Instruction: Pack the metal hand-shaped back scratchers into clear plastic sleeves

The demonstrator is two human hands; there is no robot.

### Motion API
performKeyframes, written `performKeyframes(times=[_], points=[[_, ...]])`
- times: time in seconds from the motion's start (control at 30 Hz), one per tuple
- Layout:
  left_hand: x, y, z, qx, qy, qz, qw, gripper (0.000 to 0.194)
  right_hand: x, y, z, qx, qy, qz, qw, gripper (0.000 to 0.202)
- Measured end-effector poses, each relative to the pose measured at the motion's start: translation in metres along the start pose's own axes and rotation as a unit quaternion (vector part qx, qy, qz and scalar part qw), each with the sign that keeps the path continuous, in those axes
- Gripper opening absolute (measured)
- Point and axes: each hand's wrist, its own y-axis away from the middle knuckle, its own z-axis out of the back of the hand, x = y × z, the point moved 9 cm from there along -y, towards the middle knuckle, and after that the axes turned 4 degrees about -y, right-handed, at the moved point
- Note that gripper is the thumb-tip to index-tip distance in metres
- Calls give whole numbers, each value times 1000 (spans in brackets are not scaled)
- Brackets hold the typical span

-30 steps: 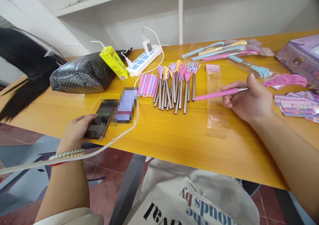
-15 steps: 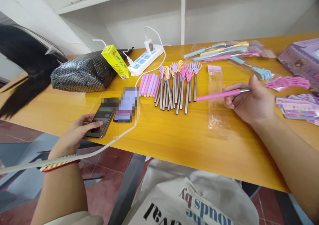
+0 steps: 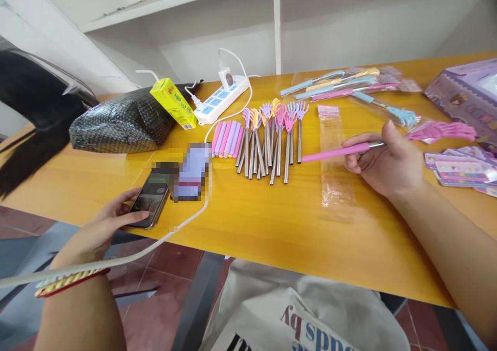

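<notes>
My left hand (image 3: 111, 219) grips a dark smartphone (image 3: 153, 195) at the table's front edge, its thumb lying over the lower screen. Beside it lies a second phone (image 3: 190, 175), blurred out. On the right, my right hand (image 3: 399, 164) is palm up, closed on a back scratcher (image 3: 336, 151) with a pink handle and a metal rod; its far end is hidden behind the thumb. Below that handle lies a clear plastic sleeve (image 3: 337, 185). Several metal-rod scratchers with coloured claw heads (image 3: 279, 115) are grouped mid-table, next to a row of pink and purple handles (image 3: 228, 140).
Bagged scratchers (image 3: 337, 84) and pink claw heads (image 3: 446, 130) lie right, near printed cards (image 3: 462, 167) and a purple box (image 3: 462, 94). At back left are a power strip (image 3: 221, 102), a yellow drink carton (image 3: 174, 105) and a black bubble-wrap bag (image 3: 120, 120). A white cable (image 3: 166, 237) crosses the front.
The view has shifted slightly, so the table's things appear further left and lower. My left thumb has slid a little down the phone screen. My right hand keeps the scratcher in much the same pose.
</notes>
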Motion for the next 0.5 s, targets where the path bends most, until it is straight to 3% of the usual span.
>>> performKeyframes(times=[0.17, 0.3, 0.43, 0.5], points=[[6, -4, 6, -7, -24, 17, 1000, 79, -2, -1, 0, 0, -10, -9, 1000, 50], [10, -7, 10, -13, -25, -2, 1000, 72, -3, -1, 0, 3, -11, -11, 1000, 49], [13, -9, 9, -6, -37, -24, 999, 78, -2, -1, -2, 5, -12, -11, 1000, 49], [12, -9, 14, -30, -54, -44, 997, 80, -3, -1, -1, -1, -12, -15, 1000, 49]])
